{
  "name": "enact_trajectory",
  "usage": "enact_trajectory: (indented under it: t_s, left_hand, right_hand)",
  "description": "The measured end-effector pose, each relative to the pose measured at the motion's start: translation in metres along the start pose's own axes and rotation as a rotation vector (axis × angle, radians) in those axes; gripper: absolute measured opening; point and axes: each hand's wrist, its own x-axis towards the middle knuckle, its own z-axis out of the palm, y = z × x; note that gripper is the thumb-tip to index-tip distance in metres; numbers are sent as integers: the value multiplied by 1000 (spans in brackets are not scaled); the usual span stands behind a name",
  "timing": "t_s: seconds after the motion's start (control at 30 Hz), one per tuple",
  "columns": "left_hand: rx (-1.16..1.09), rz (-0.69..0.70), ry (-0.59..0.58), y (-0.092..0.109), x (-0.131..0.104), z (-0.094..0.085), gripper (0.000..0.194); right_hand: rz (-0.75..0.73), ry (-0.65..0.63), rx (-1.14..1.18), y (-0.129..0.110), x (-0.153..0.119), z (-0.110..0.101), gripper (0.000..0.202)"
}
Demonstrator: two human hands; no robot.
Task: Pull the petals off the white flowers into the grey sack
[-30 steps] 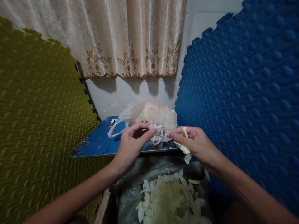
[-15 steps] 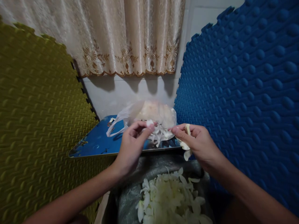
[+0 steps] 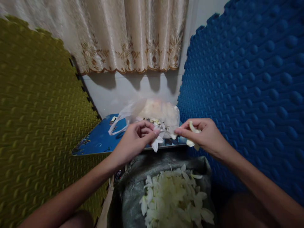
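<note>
My left hand (image 3: 139,137) is closed in a pinch on a white flower (image 3: 155,145), whose petals hang below the fingertips. Across a small gap, my right hand (image 3: 204,136) pinches with thumb and forefinger, and pale cream petals (image 3: 190,143) are held within its curled fingers. Whether anything thin runs between the two hands is too small to make out. Just behind the fingertips lies a translucent plastic bag (image 3: 159,109) with pale contents, its handles (image 3: 115,126) spread to the left. Below the hands, many white flowers (image 3: 172,196) are heaped on a grey-green sack (image 3: 133,190).
The bag rests on a low blue table (image 3: 97,137) with a printed pattern; a small petal (image 3: 114,118) lies near its left side. A yellow foam mat (image 3: 42,120) stands at left, a blue one (image 3: 242,88) at right. Behind hangs a beige curtain (image 3: 133,34) before a white wall (image 3: 133,90).
The white flower at my left fingertips has turned so its petals point down. My right hand has shifted slightly, with its petals drawn higher. The whole view has tilted a little.
</note>
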Motion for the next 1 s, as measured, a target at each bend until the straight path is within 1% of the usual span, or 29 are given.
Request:
enact_trajectory:
  t_s: [0.03, 0.1, 0.13, 0.17, 0.23, 0.27, 0.37, 0.4, 0.47, 0.57, 0.63, 0.7, 0.73, 0.8, 0.93, 1.0]
  left_hand:
    - [29, -43, -100, 0, -2, 1, 19]
    - [70, -155, -304, -3, -6, 3, 25]
    - [79, -224, -387, -6, -8, 4, 33]
    - [81, -289, -445, -9, -11, 5, 43]
    - [99, -375, -482, -15, -14, 5, 61]
    - [122, -390, -488, -18, -15, 5, 65]
    - [193, -382, -534, -20, -15, 5, 62]
    - [204, -373, -532, -20, -15, 5, 58]
    - [187, -321, -489, -16, -14, 8, 46]
    - [93, -142, -362, -11, -15, 15, 31]
    - [13, -54, -254, -8, -16, 20, 31]
    - [-69, -42, -149, -7, -16, 23, 31]
    - [-106, -49, -117, -7, -15, 23, 29]
    - [-158, -39, -88, -7, -13, 23, 25]
    - [-185, 1, -111, -10, -9, 21, 23]
    - [-180, 0, -106, -12, -7, 19, 22]
  right_hand:
    - [-14, -138, -104, 3, 1, -4, 26]
    - [12, -431, -254, 10, 5, -12, 28]
    - [34, -542, -299, 15, 6, -15, 31]
    - [52, -621, -332, 19, 8, -18, 34]
    - [81, -701, -370, 26, 10, -22, 38]
    - [100, -730, -378, 28, 10, -24, 39]
    - [155, -798, -364, 29, 10, -25, 36]
    - [163, -792, -351, 28, 9, -24, 35]
    - [153, -714, -294, 24, 7, -17, 34]
    - [103, -471, -127, 18, 3, 0, 36]
    - [78, -308, -19, 15, -1, 13, 39]
    - [80, -178, 28, 14, -3, 24, 36]
    - [88, -144, 45, 15, -4, 27, 33]
    - [131, -146, 105, 16, -5, 31, 32]
    - [253, -247, 298, 16, -5, 32, 35]
    - [281, -282, 352, 14, -6, 32, 37]
